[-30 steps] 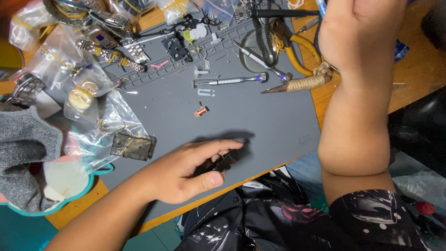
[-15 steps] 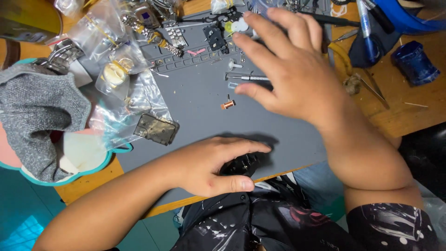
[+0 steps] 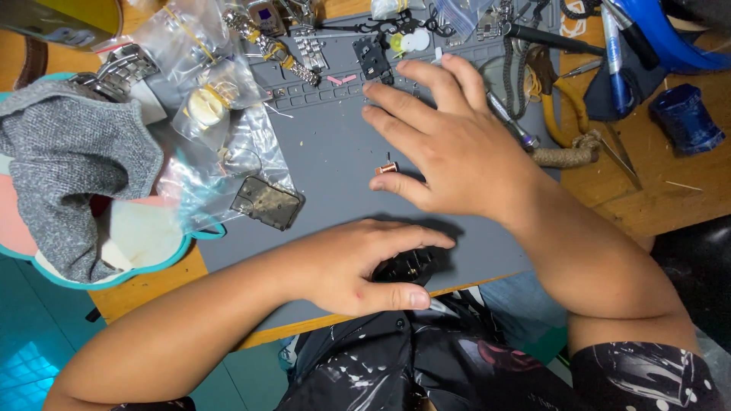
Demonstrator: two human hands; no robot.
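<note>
1. The left hand (image 3: 358,266) lies at the near edge of a grey work mat (image 3: 327,160) and is closed around a small black part (image 3: 405,266); the thumb is below the part and the fingers cover it from above.
2. What kind of part it is, I cannot tell, because the hand hides most of it.
3. The right hand (image 3: 449,144) is above the middle of the mat, palm down, with the fingers spread apart, and it holds nothing.
4. A small copper-coloured piece (image 3: 387,167) lies on the mat just beside the lowest fingertip of the right hand; if they touch is not clear.
5. On the left part of the mat there are clear plastic bags (image 3: 221,129) with small items, and a dark rectangular plate (image 3: 266,202) lies on their edge.
6. A grey cloth (image 3: 68,160) rests on a teal-rimmed tray (image 3: 152,266) at the far left.
7. Near the right edge of the mat lie yellow-handled pliers (image 3: 560,114), and a dark blue small container (image 3: 685,118) stands on the wooden surface (image 3: 670,198).
</note>
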